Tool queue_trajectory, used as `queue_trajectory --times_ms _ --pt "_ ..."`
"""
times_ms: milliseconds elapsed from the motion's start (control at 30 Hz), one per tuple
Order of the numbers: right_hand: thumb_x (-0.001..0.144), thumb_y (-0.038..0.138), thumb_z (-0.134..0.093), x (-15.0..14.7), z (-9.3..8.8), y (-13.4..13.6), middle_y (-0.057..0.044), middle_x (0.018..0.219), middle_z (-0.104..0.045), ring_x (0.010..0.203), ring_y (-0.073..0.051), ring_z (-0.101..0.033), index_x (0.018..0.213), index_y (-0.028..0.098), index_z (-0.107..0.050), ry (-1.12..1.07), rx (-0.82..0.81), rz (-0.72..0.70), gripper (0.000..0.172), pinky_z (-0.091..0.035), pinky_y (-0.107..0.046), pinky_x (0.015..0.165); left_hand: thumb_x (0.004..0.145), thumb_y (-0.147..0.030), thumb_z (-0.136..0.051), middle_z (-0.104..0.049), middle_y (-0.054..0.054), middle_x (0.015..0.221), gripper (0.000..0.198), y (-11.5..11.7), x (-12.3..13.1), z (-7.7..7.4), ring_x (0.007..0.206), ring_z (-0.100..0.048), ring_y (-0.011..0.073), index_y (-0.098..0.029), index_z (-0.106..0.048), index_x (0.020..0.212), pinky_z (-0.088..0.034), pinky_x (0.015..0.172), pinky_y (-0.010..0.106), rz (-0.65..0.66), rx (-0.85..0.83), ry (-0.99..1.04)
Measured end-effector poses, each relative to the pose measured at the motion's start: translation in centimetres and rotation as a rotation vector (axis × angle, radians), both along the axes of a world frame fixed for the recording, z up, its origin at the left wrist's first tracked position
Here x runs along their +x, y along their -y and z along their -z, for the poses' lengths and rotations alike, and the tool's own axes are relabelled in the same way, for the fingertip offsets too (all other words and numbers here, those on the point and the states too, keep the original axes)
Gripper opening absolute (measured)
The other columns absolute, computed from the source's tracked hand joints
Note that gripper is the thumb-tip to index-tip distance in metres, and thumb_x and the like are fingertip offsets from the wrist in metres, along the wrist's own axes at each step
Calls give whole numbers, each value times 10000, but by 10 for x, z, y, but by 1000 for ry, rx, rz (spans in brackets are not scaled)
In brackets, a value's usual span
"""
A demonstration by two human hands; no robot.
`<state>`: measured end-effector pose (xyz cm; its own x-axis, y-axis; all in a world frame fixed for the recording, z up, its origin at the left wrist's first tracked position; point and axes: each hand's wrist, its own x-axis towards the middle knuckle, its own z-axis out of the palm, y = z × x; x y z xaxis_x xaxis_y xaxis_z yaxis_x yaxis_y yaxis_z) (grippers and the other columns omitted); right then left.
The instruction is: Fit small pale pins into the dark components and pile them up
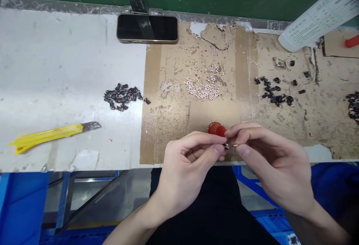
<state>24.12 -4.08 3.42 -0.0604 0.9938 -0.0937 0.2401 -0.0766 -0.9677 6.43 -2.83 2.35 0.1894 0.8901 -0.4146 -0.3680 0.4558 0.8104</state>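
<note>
The left hand and right hand pinch a tiny dark-and-white part between their fingertips, above the cardboard on a desk. A red rounded object sits just behind them. Small piles of black pieces and pale pieces lie farther back.

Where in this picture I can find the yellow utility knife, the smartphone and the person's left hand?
Yellow utility knife (47, 136), head view, point on the plastic handle.
Smartphone (165, 28), head view, point on the dark screen.
Left hand (187, 177), head view, point on the back of the hand.
</note>
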Motion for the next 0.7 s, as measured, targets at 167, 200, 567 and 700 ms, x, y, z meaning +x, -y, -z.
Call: queue_trajectory --times_ms 167,200,567,700 --pt "971 169 -710 0 2 1 -33 1065 -747 973 -146 -751 932 271 -749 -20 19 -15 116 -645 -185 827 881 -38 -752 -809 0 839 178 1 -1 -1 687 -771 78 -182 -850 845 -643 682 96 12 1 1" --pt "967 170 -716 0 2 1 -34 1066 -749 965 -144 -749 939 270 -753 -19 24 -20 110 -644 -186 829 882 -39 -752 -807 0 842 179 2 -1 -1 688 -771 77 -184 -852 847 -642 682 95 14 -1 -2" --pt "879 139 -802 -4 3 -5 -52 971 -828 795 -184 -805 905 264 -840 -127 66 39 133 -692 -249 656 845 -76 -817 -791 -3 712 144 3 0 -2 628 -762 96 -210 -860 812 -642 644 113 -45 -17 8" --pt "862 83 -786 -3 8 -6 -50 962 -847 798 -205 -820 970 264 -859 -28 308 18 223 -708 -298 712 866 -192 -859 -805 10 735 25 5 0 6 694 -780 128 -217 -855 866 -665 693 164 -32 -8 12"
